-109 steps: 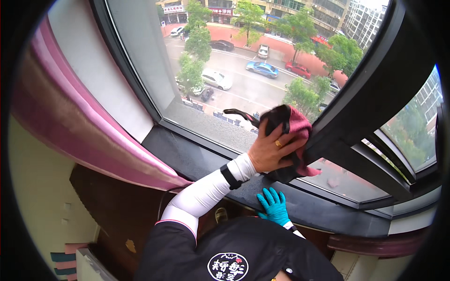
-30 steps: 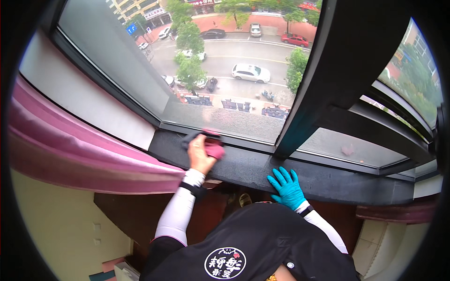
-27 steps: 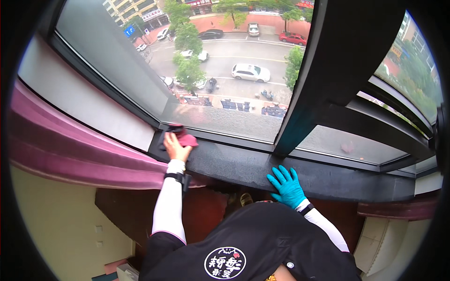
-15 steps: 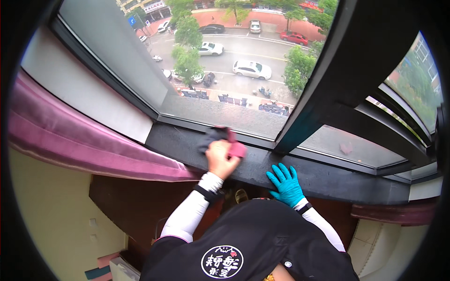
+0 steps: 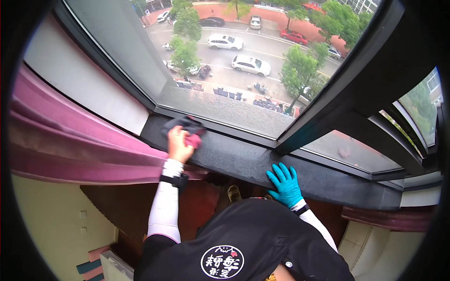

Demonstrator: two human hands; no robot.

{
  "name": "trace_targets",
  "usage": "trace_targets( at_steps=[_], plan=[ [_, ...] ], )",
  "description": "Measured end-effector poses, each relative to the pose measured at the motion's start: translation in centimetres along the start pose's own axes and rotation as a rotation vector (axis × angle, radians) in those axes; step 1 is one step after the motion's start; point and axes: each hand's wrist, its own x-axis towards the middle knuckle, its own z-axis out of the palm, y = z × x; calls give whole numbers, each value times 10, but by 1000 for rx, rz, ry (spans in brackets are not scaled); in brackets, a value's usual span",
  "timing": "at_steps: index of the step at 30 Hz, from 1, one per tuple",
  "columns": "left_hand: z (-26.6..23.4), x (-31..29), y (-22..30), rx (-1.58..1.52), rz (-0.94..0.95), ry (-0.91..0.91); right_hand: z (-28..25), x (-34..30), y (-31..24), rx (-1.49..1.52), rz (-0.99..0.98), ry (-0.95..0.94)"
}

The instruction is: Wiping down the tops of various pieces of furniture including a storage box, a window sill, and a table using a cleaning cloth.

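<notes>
A dark grey and pink cloth (image 5: 191,127) lies on the left part of the black windowsill (image 5: 229,152). My bare left hand (image 5: 179,144) presses down on it, fingers closed over the fabric, near the corner of the window frame. My right hand (image 5: 286,183), in a teal rubber glove, rests on the sill to the right with its fingers spread and nothing in them. White sleeves cover both forearms, with a black band at each wrist.
Above the sill stands a window pane (image 5: 225,110) in a dark frame, with a street below. A thick dark post (image 5: 337,79) rises on the right. Pink curtains (image 5: 84,136) hang at the left, and a curtain end (image 5: 389,219) shows at the right.
My left hand has slid left along the sill with the cloth, toward the window corner. The gloved right hand stays in place. The whole view has shifted slightly.
</notes>
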Motion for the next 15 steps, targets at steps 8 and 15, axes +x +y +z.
trace_targets(
  at_steps=[8, 15],
  plan=[
    [-7, -24, -24, -113, -69, -101, 1, 3, -3, -37, 14, -9],
    [-19, -71, 94, -232, 202, -317, 4, 5, -2, -35, 23, -15]
  ],
)
